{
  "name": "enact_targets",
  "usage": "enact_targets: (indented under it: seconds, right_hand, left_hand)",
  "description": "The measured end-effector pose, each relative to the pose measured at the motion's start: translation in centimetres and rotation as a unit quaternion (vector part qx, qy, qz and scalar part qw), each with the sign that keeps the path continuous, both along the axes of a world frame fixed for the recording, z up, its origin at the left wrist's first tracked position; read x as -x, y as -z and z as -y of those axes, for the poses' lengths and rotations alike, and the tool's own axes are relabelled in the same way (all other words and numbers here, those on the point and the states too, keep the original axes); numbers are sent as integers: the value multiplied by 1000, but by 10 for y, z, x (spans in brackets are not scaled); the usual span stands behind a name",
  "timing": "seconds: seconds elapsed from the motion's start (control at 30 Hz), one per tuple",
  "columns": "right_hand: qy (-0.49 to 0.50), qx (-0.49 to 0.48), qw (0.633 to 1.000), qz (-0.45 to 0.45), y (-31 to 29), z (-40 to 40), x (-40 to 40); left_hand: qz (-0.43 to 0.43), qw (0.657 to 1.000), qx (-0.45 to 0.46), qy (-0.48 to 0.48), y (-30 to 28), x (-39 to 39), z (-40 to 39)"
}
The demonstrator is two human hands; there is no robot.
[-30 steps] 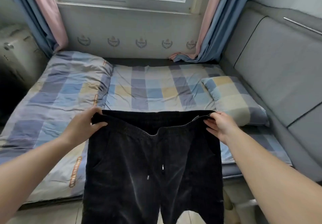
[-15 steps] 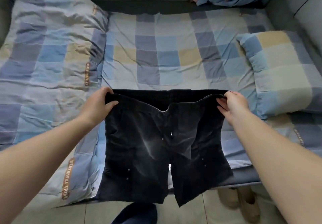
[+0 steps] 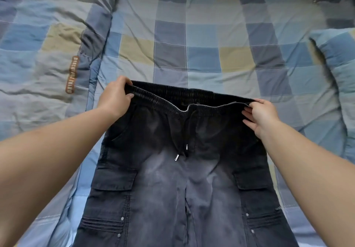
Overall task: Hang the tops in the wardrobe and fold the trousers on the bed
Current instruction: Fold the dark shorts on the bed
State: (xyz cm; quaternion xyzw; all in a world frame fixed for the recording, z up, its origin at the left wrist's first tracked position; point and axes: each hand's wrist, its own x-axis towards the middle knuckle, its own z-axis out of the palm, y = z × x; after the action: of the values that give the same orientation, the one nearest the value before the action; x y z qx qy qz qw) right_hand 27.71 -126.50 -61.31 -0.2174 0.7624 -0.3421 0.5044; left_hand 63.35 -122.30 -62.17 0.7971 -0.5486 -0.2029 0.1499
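One pair of dark trousers lying on bed. Two hands showing: left hand, right hand. One checked sheet covering bed, one quilt lying at left, one pillow sitting at right. Two drawstring tips hanging. Two flap pockets showing.

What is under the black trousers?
The checked bedsheet shows around the black trousers and runs beneath them. Anything else under them is covered and cannot be seen.
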Motion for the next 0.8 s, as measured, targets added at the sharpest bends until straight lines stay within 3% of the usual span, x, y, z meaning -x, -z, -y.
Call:
enact_targets:
  seconds: [0.27,0.4,0.5,0.57,0.63,0.8]
  right_hand:
    - [-19,6,1000,-5,59,20,-24]
    - [-100,-35,994,-27,77,-12,-55]
    - [-228,-63,969,-72,92,-39,-91]
    - [-351,-57,927,-117,101,-55,-122]
    - [-480,-41,861,-163,105,-72,-163]
    - [-722,61,640,-257,118,-114,-255]
  left_hand:
    - [6,997,-33,-63,56,-8,22]
    - [-33,991,-90,-89,80,-24,-20]
    - [-63,980,-155,-109,97,-36,-75]
    - [-78,968,-203,-125,106,-42,-118]
    - [-90,957,-239,-135,114,-48,-160]
    - [-119,958,-227,-131,132,-36,-221]
